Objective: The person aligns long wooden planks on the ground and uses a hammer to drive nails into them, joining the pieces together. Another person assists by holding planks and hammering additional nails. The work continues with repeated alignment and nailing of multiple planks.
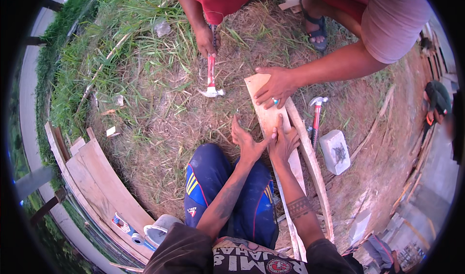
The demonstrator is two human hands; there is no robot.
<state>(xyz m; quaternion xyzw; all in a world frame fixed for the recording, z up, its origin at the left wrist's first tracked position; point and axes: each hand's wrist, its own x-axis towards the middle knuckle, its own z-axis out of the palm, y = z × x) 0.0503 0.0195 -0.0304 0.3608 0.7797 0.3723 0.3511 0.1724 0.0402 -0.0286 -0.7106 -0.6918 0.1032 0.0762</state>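
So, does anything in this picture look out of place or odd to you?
Perhaps one thing: a pale, crumpled-looking lump lies in the grass at upper left, away from the board, like stray litter, though I can't tell what it is. No spill stands out: the small dark pieces sit inside the white tub.

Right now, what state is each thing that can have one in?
Left hand: open, fingers spread.
Right hand: on the pale board, grip unclear.
Pale board: under a co-worker's hand.
Left-side hammer: gripped by the co-worker's other hand.
Right-side hammer: unheld.
White container: open, dark pieces inside.
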